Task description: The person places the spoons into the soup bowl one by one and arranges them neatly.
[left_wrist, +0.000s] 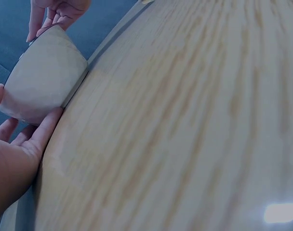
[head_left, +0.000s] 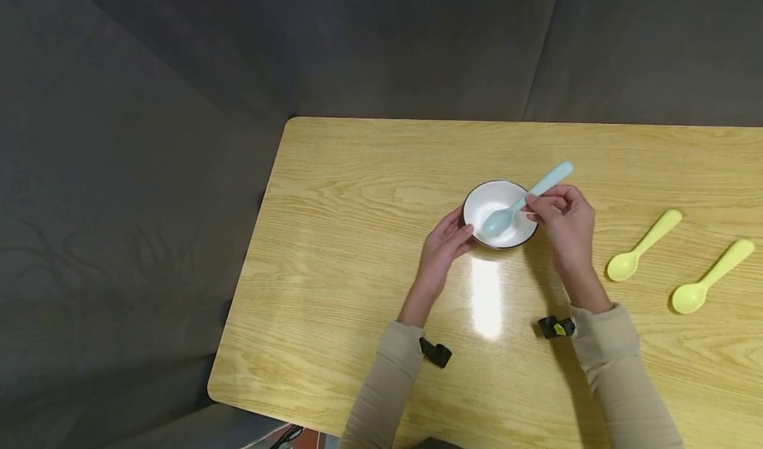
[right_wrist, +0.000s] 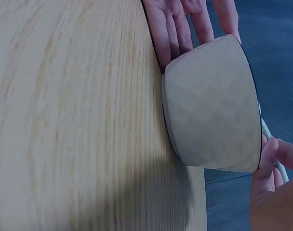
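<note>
A small white bowl (head_left: 484, 200) with a dark rim is at the middle of the table. My left hand (head_left: 440, 250) holds it from the left, thumb at the rim and fingers against the side. Between thumb and fingers, my right hand (head_left: 571, 227) pinches the handle of a light blue spoon (head_left: 550, 180). The spoon's head is inside the bowl; whether it touches the bottom I cannot tell. Both wrist views show the faceted outer wall of the bowl (right_wrist: 211, 106), while most of the spoon is hidden there.
Two yellow spoons, a nearer-in one (head_left: 650, 240) and an outer one (head_left: 715, 273), lie on the wooden table (head_left: 334, 250) to the right of my right hand. Dark curtains (head_left: 405, 45) hang behind the table and along its left side.
</note>
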`<state>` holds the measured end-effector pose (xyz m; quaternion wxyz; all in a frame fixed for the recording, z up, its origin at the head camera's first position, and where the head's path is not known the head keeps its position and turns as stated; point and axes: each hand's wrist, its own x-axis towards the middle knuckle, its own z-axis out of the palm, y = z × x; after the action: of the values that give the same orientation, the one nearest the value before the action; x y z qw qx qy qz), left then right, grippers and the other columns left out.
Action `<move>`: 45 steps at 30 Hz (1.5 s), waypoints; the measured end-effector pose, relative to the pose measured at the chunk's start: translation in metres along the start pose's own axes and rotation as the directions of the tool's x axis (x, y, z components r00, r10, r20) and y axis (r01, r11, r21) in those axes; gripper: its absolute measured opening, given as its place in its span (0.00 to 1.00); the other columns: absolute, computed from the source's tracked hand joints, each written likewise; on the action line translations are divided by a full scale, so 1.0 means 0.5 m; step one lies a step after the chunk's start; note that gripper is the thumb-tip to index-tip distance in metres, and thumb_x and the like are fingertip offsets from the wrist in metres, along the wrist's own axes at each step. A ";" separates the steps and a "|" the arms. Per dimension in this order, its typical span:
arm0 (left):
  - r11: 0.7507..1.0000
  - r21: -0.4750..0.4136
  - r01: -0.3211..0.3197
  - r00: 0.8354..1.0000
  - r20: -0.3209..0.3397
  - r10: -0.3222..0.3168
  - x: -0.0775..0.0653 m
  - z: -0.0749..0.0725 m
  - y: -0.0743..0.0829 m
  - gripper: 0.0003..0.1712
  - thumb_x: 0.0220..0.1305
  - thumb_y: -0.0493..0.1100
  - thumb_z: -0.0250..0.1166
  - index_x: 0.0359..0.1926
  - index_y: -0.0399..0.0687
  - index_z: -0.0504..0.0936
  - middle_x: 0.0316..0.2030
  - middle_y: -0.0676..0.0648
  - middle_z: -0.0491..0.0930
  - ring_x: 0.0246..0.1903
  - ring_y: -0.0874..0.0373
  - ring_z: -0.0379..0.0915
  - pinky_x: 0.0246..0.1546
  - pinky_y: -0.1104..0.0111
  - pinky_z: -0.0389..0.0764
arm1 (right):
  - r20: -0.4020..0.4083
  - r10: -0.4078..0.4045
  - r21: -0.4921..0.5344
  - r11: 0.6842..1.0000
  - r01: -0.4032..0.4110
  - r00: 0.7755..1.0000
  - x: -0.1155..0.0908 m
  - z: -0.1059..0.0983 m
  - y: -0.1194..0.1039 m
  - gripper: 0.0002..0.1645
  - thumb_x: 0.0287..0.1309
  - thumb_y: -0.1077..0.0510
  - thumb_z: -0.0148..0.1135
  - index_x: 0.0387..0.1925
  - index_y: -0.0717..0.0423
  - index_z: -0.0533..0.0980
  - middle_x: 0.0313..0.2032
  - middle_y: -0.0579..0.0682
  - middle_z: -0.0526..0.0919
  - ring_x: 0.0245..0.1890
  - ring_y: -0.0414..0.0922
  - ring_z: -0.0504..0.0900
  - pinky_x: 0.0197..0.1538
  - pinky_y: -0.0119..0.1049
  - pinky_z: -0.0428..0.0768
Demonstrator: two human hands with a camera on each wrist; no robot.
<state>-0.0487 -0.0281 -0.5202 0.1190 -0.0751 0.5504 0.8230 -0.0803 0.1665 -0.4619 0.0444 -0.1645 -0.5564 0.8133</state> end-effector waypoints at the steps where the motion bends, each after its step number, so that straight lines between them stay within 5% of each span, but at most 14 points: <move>1: 1.000 0.000 -0.002 1.000 -0.002 0.002 0.000 0.000 0.000 0.30 0.73 0.36 0.63 0.73 0.38 0.70 0.69 0.41 0.73 0.66 0.50 0.73 0.57 0.63 0.84 | 0.000 -0.005 -0.007 1.000 0.005 1.000 0.000 0.000 0.001 0.10 0.61 0.77 0.64 0.37 0.63 0.74 0.25 0.48 0.86 0.25 0.38 0.87 0.31 0.24 0.86; 21: 1.000 -0.008 -0.010 1.000 -0.023 0.010 -0.001 0.001 -0.004 0.29 0.72 0.35 0.64 0.72 0.40 0.72 0.69 0.41 0.74 0.66 0.50 0.73 0.56 0.63 0.85 | 0.004 -0.040 -0.098 0.994 0.040 0.999 -0.003 0.005 0.005 0.10 0.60 0.76 0.65 0.38 0.63 0.75 0.27 0.47 0.85 0.25 0.36 0.86 0.31 0.23 0.86; 30: 1.000 0.020 0.001 1.000 -0.023 -0.001 -0.001 0.001 -0.003 0.30 0.73 0.37 0.65 0.73 0.39 0.72 0.68 0.42 0.74 0.65 0.51 0.74 0.56 0.64 0.85 | 0.057 -0.065 -0.272 0.959 0.078 0.996 -0.008 -0.001 0.001 0.04 0.66 0.72 0.62 0.41 0.67 0.78 0.28 0.45 0.86 0.26 0.36 0.87 0.32 0.25 0.87; 38: 1.000 0.024 -0.014 1.000 -0.014 0.014 0.003 0.000 -0.003 0.29 0.73 0.38 0.64 0.72 0.40 0.72 0.68 0.42 0.75 0.64 0.50 0.75 0.56 0.63 0.85 | 0.042 -0.042 -0.201 0.978 0.049 0.998 -0.008 -0.017 -0.018 0.05 0.70 0.70 0.58 0.37 0.61 0.79 0.27 0.46 0.87 0.25 0.37 0.87 0.31 0.26 0.87; 45: 1.000 0.027 -0.012 1.000 -0.014 0.013 0.002 -0.001 -0.001 0.28 0.73 0.38 0.65 0.71 0.42 0.74 0.67 0.43 0.76 0.63 0.49 0.76 0.56 0.61 0.85 | -0.055 -0.072 -0.092 0.994 0.066 0.996 -0.002 -0.088 -0.060 0.04 0.69 0.68 0.62 0.35 0.62 0.79 0.25 0.48 0.88 0.23 0.39 0.88 0.26 0.26 0.85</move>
<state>-0.0493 -0.0282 -0.5210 0.1111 -0.0758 0.5628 0.8155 -0.0686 0.2169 -0.4483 0.0811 -0.1706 -0.5964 0.7801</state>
